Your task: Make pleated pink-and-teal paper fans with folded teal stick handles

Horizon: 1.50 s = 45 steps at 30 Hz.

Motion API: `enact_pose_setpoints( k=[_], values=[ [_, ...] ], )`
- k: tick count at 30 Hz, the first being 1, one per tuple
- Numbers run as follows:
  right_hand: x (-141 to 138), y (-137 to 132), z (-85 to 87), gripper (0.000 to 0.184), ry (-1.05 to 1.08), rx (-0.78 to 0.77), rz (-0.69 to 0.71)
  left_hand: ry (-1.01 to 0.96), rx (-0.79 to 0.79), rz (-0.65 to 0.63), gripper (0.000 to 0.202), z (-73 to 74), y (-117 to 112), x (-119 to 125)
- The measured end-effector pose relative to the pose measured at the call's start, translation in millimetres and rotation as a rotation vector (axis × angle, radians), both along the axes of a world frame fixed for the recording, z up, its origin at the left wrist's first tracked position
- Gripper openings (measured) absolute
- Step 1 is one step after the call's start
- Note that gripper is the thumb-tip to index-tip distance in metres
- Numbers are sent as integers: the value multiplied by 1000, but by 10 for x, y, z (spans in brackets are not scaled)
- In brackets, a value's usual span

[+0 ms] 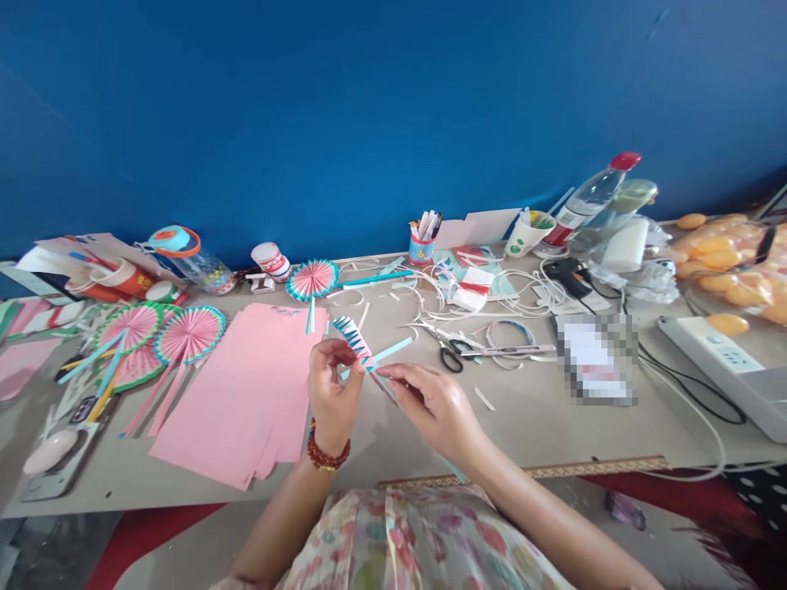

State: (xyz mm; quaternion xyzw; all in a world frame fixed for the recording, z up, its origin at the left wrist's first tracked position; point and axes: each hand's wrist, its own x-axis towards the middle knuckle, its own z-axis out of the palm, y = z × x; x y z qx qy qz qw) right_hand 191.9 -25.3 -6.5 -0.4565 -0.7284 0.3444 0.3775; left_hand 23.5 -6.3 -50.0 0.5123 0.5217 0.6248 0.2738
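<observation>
My left hand (332, 389) and my right hand (434, 406) meet above the table's front middle, both pinched on a pleated strip of pink paper with teal edging (357, 340). The strip slants up and to the left between my fingers. A thin teal paper stick (393, 350) juts out to the right from the same bundle. A red bead bracelet sits on my left wrist. A stack of pink paper sheets (246, 393) lies just left of my hands.
Finished round paper fans (188, 332) lie at the left, another fan (312, 279) behind the sheets. Black scissors (448, 352), white paper strips, a pen cup (421, 242), a glue gun (569, 274), bottles and a power strip (722, 352) crowd the right.
</observation>
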Motion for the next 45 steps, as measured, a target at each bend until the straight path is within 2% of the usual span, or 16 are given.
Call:
enact_pose_setpoints(
  k=[15,27,45],
  values=[
    [-24,30,-38,23,3,-56,-9,33,17,-1,29,74,21,20],
    [-33,53,-32,23,12,-85,-16,27,37,-9,29,56,33,8],
    [-39,80,-69,24,-30,-112,-7,45,27,-3,26,122,20,24]
  ],
)
